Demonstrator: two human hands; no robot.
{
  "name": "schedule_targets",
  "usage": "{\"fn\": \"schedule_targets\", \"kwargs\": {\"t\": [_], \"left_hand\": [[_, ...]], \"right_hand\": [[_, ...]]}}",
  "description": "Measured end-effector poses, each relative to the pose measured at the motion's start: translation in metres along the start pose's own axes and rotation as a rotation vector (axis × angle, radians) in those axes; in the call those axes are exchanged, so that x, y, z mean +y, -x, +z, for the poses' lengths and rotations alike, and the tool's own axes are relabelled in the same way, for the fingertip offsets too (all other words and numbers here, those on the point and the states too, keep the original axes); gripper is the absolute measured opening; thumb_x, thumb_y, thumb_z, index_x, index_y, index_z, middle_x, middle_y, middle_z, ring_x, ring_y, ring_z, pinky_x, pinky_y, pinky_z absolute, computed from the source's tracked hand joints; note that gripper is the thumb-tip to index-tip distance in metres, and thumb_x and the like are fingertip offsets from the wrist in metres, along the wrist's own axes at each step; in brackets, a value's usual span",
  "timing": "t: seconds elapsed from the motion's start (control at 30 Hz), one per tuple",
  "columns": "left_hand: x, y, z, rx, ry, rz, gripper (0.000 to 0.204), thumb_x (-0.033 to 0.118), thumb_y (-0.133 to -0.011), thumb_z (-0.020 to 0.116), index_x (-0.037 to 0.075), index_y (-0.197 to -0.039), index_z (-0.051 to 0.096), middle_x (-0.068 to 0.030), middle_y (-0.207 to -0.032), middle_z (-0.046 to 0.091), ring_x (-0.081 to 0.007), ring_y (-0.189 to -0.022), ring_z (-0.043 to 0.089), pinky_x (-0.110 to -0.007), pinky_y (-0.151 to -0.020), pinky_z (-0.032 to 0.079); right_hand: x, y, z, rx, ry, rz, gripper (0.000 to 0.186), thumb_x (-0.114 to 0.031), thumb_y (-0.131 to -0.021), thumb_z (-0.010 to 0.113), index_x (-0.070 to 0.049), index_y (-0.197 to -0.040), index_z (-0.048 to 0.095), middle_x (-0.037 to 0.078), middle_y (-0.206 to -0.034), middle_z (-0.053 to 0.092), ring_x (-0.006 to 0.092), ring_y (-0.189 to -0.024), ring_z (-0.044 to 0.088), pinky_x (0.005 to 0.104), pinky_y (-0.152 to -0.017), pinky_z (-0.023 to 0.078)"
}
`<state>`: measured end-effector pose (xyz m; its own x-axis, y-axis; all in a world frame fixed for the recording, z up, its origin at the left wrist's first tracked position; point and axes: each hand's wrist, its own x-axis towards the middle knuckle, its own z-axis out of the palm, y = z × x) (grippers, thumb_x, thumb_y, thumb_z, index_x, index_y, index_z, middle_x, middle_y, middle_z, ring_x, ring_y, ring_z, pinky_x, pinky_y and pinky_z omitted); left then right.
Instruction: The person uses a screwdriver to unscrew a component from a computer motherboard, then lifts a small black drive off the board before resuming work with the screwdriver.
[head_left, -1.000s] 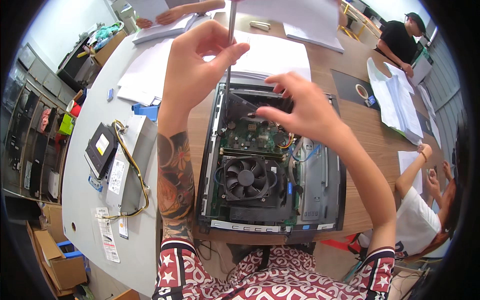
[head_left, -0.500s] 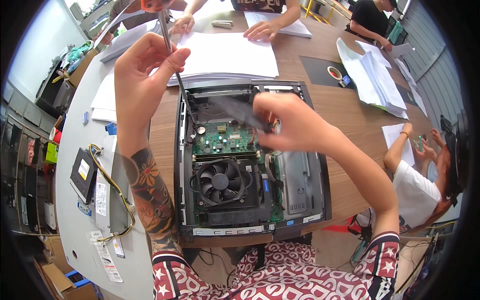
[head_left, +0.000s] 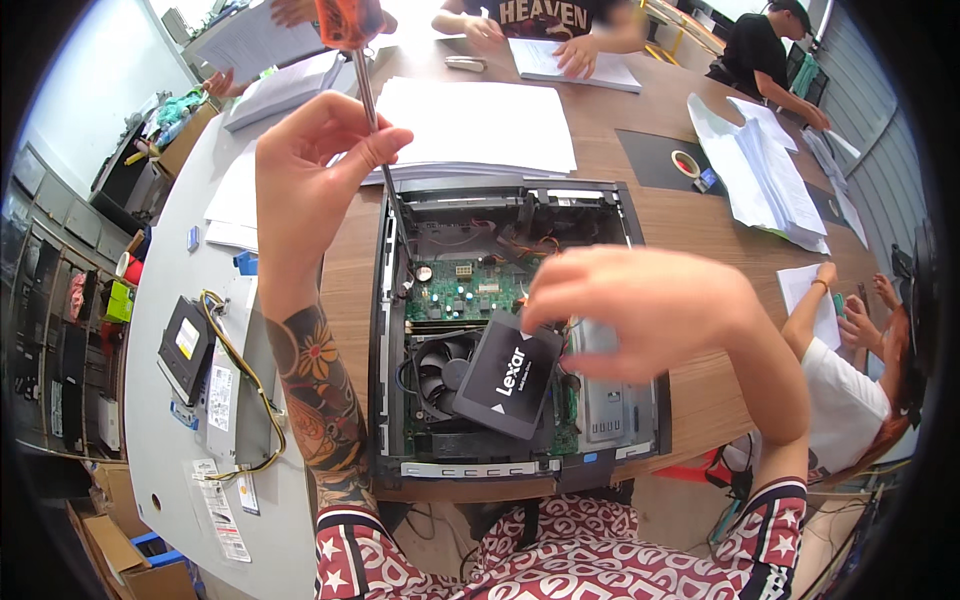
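Observation:
My left hand [head_left: 310,175] grips a long screwdriver [head_left: 349,25] by its shaft, its tip reaching down inside the left of the open computer case [head_left: 460,470]. My right hand [head_left: 640,310], fingers apart and slightly blurred, hovers at the upper right corner of a flat black solid-state drive [head_left: 500,395]; whether a fingertip touches it I cannot tell. The drive lies tilted over the cooling fan [head_left: 436,372]. Behind it shows the green circuit board [head_left: 445,295] with cables.
Paper stacks [head_left: 470,120] lie beyond the case. A power supply [head_left: 220,400] and black optical drive [head_left: 185,350] rest on the grey table [head_left: 165,480] at left. Tape [head_left: 685,163] sits at right. People [head_left: 760,55] handle papers across the table and at right [head_left: 840,395].
My right hand has moved down and right, and the black drive has come from the back of the case onto the fan, where the hand has loosened from it. My left hand still holds the screwdriver.

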<state>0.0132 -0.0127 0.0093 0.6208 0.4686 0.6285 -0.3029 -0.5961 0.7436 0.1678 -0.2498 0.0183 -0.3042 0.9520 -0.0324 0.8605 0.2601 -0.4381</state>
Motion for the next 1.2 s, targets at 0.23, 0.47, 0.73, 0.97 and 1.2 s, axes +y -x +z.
{"fn": "schedule_targets", "kwargs": {"t": [0.23,0.47,0.73,0.97,1.2], "left_hand": [[0.003,0.003,0.001,0.005,0.044,-0.078,0.012,0.001,-0.084,0.074,-0.004,-0.094,0.072,-0.0088,-0.081,0.073,-0.0128,-0.074,0.069,-0.023,-0.068,0.054],[-0.003,-0.001,0.001,-0.019,0.065,-0.121,0.018,0.003,-0.097,0.057,-0.007,-0.108,0.066,-0.0139,-0.091,0.073,-0.0173,-0.085,0.071,-0.027,-0.076,0.055],[-0.005,0.002,-0.002,0.023,0.092,-0.161,0.016,0.004,-0.098,0.055,-0.007,-0.105,0.065,-0.0163,-0.092,0.072,-0.0218,-0.085,0.072,-0.031,-0.078,0.056],[0.002,0.005,-0.01,0.039,0.026,-0.116,0.016,0.008,-0.095,0.064,-0.005,-0.104,0.066,-0.0161,-0.09,0.073,-0.0204,-0.085,0.072,-0.031,-0.078,0.056],[-0.015,0.004,-0.013,0.112,0.045,-0.09,0.01,0.001,-0.091,0.066,-0.005,-0.1,0.065,-0.0131,-0.089,0.073,-0.0173,-0.083,0.071,-0.028,-0.076,0.056]], "right_hand": [[0.039,-0.081,-0.021,0.512,-0.154,0.045,0.023,-0.017,-0.091,0.066,-0.003,-0.109,0.067,0.009,-0.088,0.071,0.0198,-0.082,0.068,0.0326,-0.076,0.054],[0.066,-0.144,0.029,0.444,-0.454,-0.065,0.024,-0.019,-0.096,0.062,-0.008,-0.117,0.067,0.008,-0.095,0.071,0.0154,-0.079,0.065,0.0324,-0.076,0.053],[0.069,-0.151,0.075,0.631,-0.639,-0.106,0.022,-0.011,-0.092,0.065,-0.002,-0.113,0.066,0.008,-0.088,0.068,0.013,-0.075,0.062,0.0291,-0.069,0.052],[0.06,-0.158,0.073,0.649,-0.529,-0.098,0.012,-0.006,-0.093,0.06,-0.001,-0.103,0.065,0.012,-0.09,0.067,0.0226,-0.077,0.065,0.0347,-0.07,0.051],[0.062,-0.161,0.071,0.574,-0.575,-0.097,0.012,-0.007,-0.093,0.061,0.0,-0.101,0.065,0.014,-0.086,0.068,0.0223,-0.074,0.066,0.0344,-0.069,0.051]]}}
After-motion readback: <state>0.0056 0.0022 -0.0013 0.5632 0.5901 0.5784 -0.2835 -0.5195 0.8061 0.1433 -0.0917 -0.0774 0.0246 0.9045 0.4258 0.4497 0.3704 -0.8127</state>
